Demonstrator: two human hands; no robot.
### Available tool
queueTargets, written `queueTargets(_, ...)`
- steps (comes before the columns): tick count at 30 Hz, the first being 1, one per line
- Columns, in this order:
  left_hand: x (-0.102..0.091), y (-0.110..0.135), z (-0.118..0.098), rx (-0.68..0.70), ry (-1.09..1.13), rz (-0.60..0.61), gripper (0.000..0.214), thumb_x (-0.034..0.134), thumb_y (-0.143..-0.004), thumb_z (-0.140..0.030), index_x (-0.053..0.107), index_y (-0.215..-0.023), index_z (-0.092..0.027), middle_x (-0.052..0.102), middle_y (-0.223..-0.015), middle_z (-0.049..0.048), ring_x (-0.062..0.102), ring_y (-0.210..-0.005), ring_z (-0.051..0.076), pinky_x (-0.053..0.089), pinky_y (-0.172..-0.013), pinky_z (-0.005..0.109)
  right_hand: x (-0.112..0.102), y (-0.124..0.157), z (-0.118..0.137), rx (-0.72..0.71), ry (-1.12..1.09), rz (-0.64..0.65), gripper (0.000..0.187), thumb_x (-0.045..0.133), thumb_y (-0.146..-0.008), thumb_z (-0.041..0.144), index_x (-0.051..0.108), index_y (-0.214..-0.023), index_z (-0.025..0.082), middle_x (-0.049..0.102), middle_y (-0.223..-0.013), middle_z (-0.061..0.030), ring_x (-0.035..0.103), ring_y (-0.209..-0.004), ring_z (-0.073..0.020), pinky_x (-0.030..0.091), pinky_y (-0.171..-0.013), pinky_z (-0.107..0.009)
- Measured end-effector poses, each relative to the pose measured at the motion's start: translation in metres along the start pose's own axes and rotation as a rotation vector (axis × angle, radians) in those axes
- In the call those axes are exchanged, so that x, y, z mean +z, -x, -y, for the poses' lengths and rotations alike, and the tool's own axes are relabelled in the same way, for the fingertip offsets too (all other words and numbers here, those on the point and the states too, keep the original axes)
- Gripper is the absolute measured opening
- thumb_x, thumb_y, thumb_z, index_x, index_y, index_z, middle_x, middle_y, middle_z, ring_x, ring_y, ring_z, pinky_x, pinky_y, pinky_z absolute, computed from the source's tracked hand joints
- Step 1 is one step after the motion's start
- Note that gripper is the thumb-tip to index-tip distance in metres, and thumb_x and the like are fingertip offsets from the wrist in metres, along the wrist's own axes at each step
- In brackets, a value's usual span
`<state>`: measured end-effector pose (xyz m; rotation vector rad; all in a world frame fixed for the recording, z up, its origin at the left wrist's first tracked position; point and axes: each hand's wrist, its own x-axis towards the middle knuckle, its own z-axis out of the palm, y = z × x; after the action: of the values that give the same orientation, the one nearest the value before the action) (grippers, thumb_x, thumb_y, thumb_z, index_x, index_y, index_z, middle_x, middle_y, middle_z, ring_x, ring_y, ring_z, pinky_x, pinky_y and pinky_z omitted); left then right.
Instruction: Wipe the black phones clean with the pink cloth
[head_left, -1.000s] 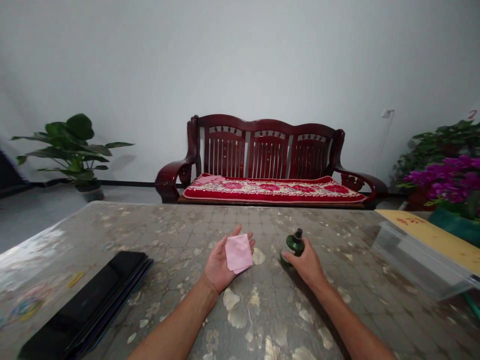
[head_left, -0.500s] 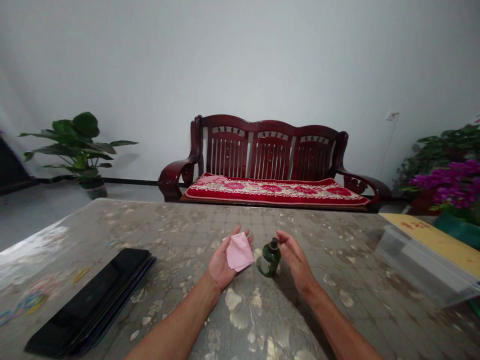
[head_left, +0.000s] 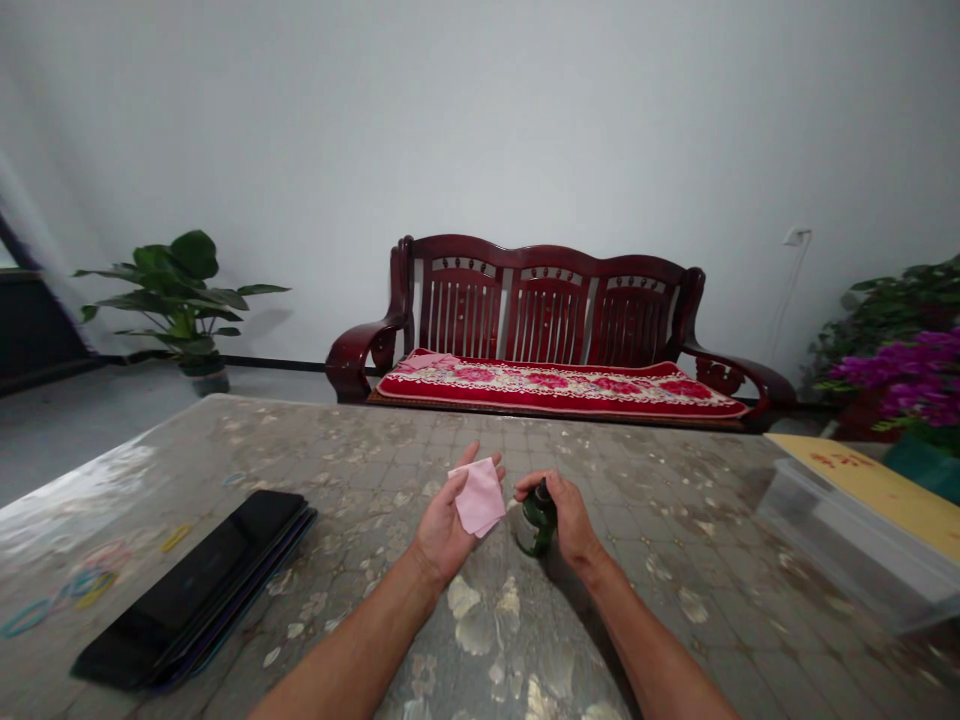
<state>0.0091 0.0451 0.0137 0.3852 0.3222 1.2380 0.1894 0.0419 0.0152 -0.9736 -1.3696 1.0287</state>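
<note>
A folded pink cloth [head_left: 480,500] rests on the upturned palm of my left hand [head_left: 437,535], held there by the thumb along its left edge. Just to the right stands a small dark green bottle [head_left: 534,532] with a black top, upright on the table. My right hand [head_left: 571,522] curls round the bottle's upper part from the right, fingers behind and over the black top. A narrow gap separates the cloth from the bottle.
The table [head_left: 390,620] has a patterned, shiny cover. At left lie a stack of black flat panels [head_left: 199,590] and several coloured rubber bands [head_left: 90,582]. A clear plastic box [head_left: 847,540] with a yellow sheet [head_left: 862,475] stands right. A wooden bench [head_left: 551,310] is beyond.
My right hand has moved left from beside the bottle and closed round its top. The left hand still holds the cloth. The view has shifted slightly.
</note>
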Motion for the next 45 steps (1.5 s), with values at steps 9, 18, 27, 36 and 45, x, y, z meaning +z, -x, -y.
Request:
queueTargets(9,0.034,-0.009,0.003,0.039,-0.015,-0.046,0.046,0.053,-0.099,-0.032,0.049,-0.144,-0.027,0.068,-0.127,0.0103,0.068,-0.106,0.023,0.055,-0.093,0.042,0.008,-0.002,0.002,-0.006,-0.108,-0.09,0.041,0.051,-0.089,0.061,0.065,-0.087,0.023,0.068,-0.073,-0.0038,0.06,-0.066,-0.0202,0.046,-0.062,-0.032)
queueTargets(18,0.049,-0.028,0.025,0.114,-0.053,-0.035,0.046,0.049,-0.102,-0.038,0.048,-0.146,-0.025,0.07,-0.121,0.0112,0.068,-0.106,0.023,0.057,-0.088,0.036,0.013,-0.003,-0.001,-0.043,-0.058,-0.16,0.039,0.049,-0.088,0.059,0.057,-0.078,0.023,0.059,-0.071,0.0002,0.054,-0.067,-0.018,0.044,-0.063,-0.03)
queueTargets(27,0.019,-0.036,0.023,0.181,-0.056,-0.197,0.046,0.052,-0.1,-0.031,0.047,-0.146,-0.027,0.072,-0.118,0.009,0.071,-0.094,0.021,0.059,-0.077,0.032,0.016,-0.003,0.002,0.022,-0.135,-0.161,0.035,0.052,-0.085,0.058,0.054,-0.079,0.023,0.062,-0.068,0.0,0.057,-0.063,-0.0183,0.044,-0.058,-0.03)
queueTargets(36,0.019,-0.039,0.025,0.157,-0.079,-0.185,0.041,0.046,-0.102,-0.024,0.051,-0.143,-0.023,0.073,-0.115,0.0094,0.071,-0.096,0.018,0.058,-0.078,0.028,0.018,-0.004,0.002,0.032,-0.246,-0.161,0.03,0.057,-0.083,0.053,0.053,-0.079,0.024,0.063,-0.067,0.0012,0.058,-0.057,-0.0164,0.044,-0.055,-0.028)
queueTargets(45,0.019,-0.04,0.027,0.174,-0.093,-0.128,0.041,0.057,-0.097,-0.029,0.056,-0.138,-0.024,0.072,-0.119,0.0082,0.07,-0.1,0.018,0.058,-0.085,0.029,0.019,-0.005,-0.002,0.017,-0.271,-0.175,0.025,0.058,-0.082,0.048,0.052,-0.078,0.025,0.064,-0.066,0.0023,0.058,-0.054,-0.0155,0.043,-0.052,-0.026)
